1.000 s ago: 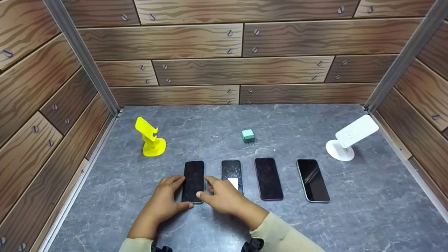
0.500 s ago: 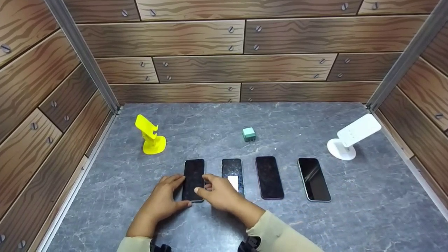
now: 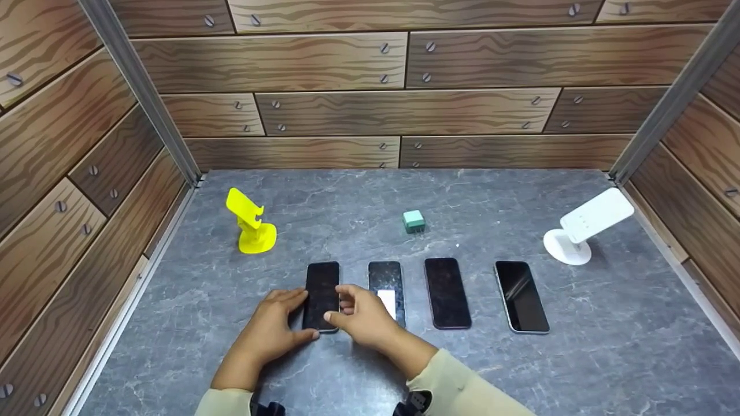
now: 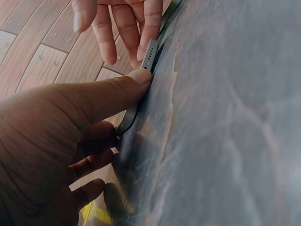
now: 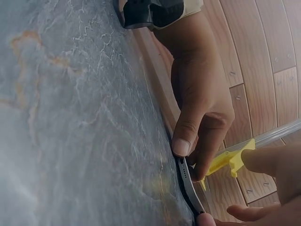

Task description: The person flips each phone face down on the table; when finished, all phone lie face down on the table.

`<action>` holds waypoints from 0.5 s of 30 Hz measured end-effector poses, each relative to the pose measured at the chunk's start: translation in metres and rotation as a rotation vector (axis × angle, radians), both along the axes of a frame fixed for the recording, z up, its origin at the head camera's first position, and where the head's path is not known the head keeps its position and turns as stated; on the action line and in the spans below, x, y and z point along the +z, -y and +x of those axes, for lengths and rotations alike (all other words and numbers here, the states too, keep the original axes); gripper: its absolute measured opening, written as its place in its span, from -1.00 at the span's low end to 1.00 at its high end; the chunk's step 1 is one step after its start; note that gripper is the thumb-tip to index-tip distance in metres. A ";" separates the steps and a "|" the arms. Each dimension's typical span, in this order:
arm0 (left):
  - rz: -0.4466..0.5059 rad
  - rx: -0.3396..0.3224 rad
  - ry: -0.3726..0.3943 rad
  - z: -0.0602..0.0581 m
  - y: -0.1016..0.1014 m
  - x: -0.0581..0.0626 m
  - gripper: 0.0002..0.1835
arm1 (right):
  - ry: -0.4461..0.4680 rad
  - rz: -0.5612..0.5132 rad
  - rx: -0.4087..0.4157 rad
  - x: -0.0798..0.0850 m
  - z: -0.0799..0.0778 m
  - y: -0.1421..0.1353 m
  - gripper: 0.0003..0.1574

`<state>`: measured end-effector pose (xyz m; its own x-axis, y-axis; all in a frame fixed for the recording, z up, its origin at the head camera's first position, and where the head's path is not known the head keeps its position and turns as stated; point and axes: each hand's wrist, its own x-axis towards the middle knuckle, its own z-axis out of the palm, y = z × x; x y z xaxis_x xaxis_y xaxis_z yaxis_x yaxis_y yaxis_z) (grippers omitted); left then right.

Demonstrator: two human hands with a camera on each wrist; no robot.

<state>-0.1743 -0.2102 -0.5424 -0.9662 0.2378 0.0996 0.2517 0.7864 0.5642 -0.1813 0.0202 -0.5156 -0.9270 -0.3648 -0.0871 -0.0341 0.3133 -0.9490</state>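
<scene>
Left hand (image 3: 269, 332), part-closed, grips the leftmost smartphone (image 3: 321, 293) by side and lower edge | right hand (image 3: 370, 320), fingers relaxed, touches its opposite side | smartphone on the surface (image 3: 335, 219) beside three other phones (image 3: 448, 293) | scarcely changed within a second, suggesting alignment, not lifting

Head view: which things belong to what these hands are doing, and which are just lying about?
Seemingly in the job:
left hand
right hand
leftmost flat black phone, between them

Apparently lying about:
speckled dark rectangular phone with white patch
black rectangular phone second from right
rightmost silver-rimmed black phone
small green cube
yellow angled stand
white angled stand
</scene>
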 end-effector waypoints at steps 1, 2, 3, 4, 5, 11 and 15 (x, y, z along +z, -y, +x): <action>0.000 0.000 0.001 0.000 0.000 0.000 -0.08 | 0.003 -0.008 -0.003 0.000 0.000 0.000 -0.22; 0.002 -0.001 0.001 0.000 0.000 0.000 -0.08 | 0.006 -0.013 -0.005 0.000 0.000 0.000 -0.21; 0.004 -0.001 0.001 0.000 0.000 0.000 -0.08 | 0.007 -0.019 -0.007 -0.001 0.000 0.000 -0.21; 0.005 -0.001 0.001 0.000 0.000 0.000 -0.08 | 0.007 -0.023 -0.010 -0.001 0.000 0.000 -0.21; 0.008 -0.002 -0.001 0.000 0.000 0.000 -0.07 | 0.006 -0.027 -0.012 -0.001 0.000 0.000 -0.20; 0.017 -0.002 0.004 -0.001 0.001 -0.001 -0.06 | 0.000 -0.037 -0.024 -0.001 0.001 0.001 -0.18; 0.022 0.007 0.034 -0.001 0.002 -0.001 -0.05 | 0.001 -0.072 -0.040 -0.002 0.001 0.003 -0.17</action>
<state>-0.1751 -0.2118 -0.5437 -0.9709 0.2287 0.0713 0.2260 0.7756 0.5894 -0.1801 0.0173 -0.5177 -0.9409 -0.3329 -0.0627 -0.0221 0.2451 -0.9693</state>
